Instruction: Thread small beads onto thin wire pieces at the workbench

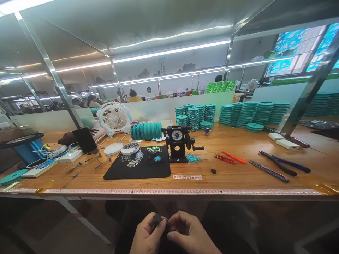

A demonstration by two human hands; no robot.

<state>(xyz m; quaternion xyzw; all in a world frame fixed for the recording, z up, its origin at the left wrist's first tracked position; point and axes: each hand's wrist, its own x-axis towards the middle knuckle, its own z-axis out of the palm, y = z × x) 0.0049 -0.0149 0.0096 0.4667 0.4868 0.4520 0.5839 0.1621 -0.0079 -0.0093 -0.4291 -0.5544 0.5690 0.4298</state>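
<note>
Dark piece [157, 219], bottom centre of the frame, is pinched between the left hand's [148, 234] thumb and fingers; whether the right hand's [189, 231] curled fingertips grip anything, I cannot tell. Close fingertip work, seemingly, calling for a steady left hold, below the black mat [149, 171] left of centre.

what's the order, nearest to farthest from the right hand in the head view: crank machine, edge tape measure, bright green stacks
1. Edge tape measure: table's front edge, ahead of the right hand
2. Crank machine: mid-table
3. Bright green stacks: beyond the partition
</note>
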